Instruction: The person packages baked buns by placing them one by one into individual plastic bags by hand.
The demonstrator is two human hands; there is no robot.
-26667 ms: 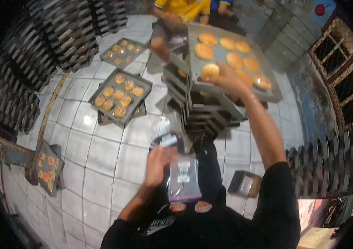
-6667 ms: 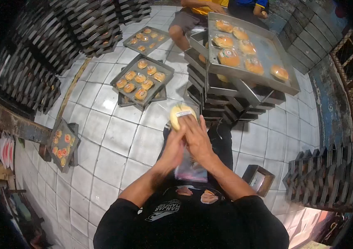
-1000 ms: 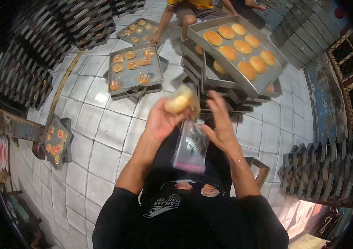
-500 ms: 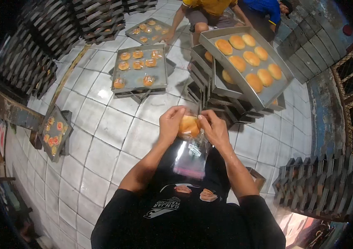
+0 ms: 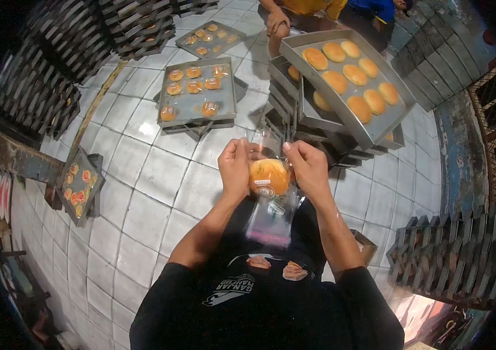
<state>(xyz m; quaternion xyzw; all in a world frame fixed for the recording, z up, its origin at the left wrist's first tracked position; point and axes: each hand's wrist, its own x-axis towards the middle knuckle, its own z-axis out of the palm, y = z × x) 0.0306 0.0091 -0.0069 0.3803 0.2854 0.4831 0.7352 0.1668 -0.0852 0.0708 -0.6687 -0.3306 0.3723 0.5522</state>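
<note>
A golden bun (image 5: pixel 268 177) sits inside a clear plastic bag (image 5: pixel 266 142) with a printed label, held up in front of my lap. My left hand (image 5: pixel 235 168) pinches the bag's upper left edge between thumb and fingers. At the upper right edge, my right hand (image 5: pixel 309 169) pinches it the same way. Below the bun, a stack of flat clear bags (image 5: pixel 268 224) with a pink band rests on my lap. Unwrapped buns (image 5: pixel 354 74) lie in a metal tray (image 5: pixel 389 119) tilted on top of a tray stack, ahead and to the right.
Wrapped buns sit in a tray (image 5: pixel 195 111) ahead, a farther tray (image 5: pixel 227 39), and a tray (image 5: pixel 92 205) at left. Stacked trays (image 5: pixel 446 259) stand at right, with more (image 5: pixel 32 87) at upper left. Two people crouch beyond, one hand (image 5: pixel 277 20) on a knee.
My hands have risen slightly, lifting the bag's upper edge above the bun, whose printed label now shows. The co-worker's hand has left the far tray and rests on a knee.
</note>
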